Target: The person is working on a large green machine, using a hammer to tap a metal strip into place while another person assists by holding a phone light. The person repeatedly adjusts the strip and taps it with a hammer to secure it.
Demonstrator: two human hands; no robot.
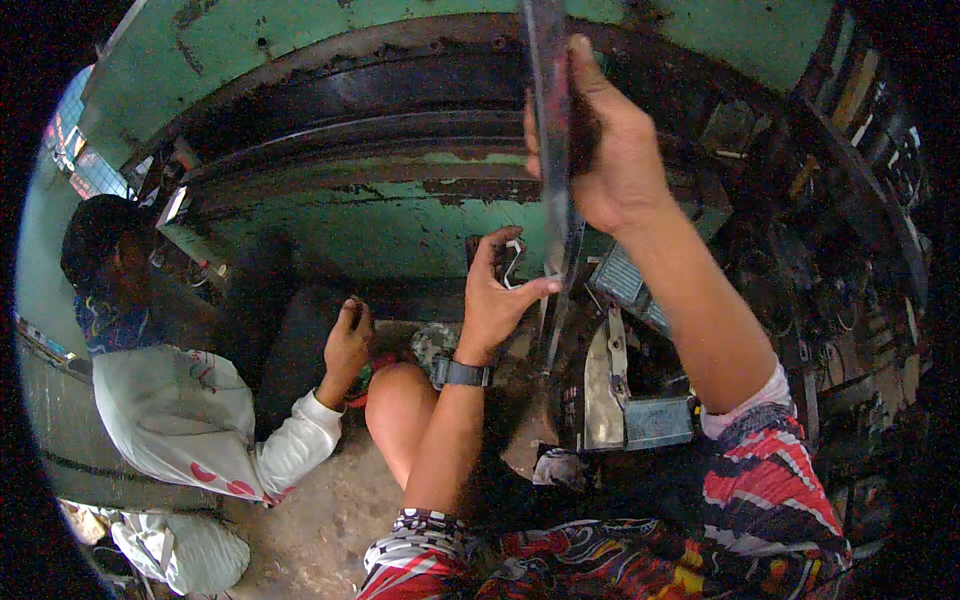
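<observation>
A long, flat, dark metal bar (pixel 553 130) stands nearly upright before me. My right hand (pixel 612 150) is closed round its upper part, with the thumb up along it. My left hand (pixel 500 295), a dark watch on its wrist, is lower down, its fingers and thumb curved in a C. Within that curve is a small, pale, bent strip (pixel 513 264), seemingly gripped; its full shape is partly hidden. The left thumb tip reaches the lower part of the bar and looks to be touching it.
Another person (pixel 190 400) in a white top sits at the left, one hand (pixel 347 345) near my knee. Behind stands a large green machine (pixel 380 230) with worn paint. Metal parts and a grey-blue box (pixel 658 423) lie at the right; a white sack (pixel 190 550) is lower left.
</observation>
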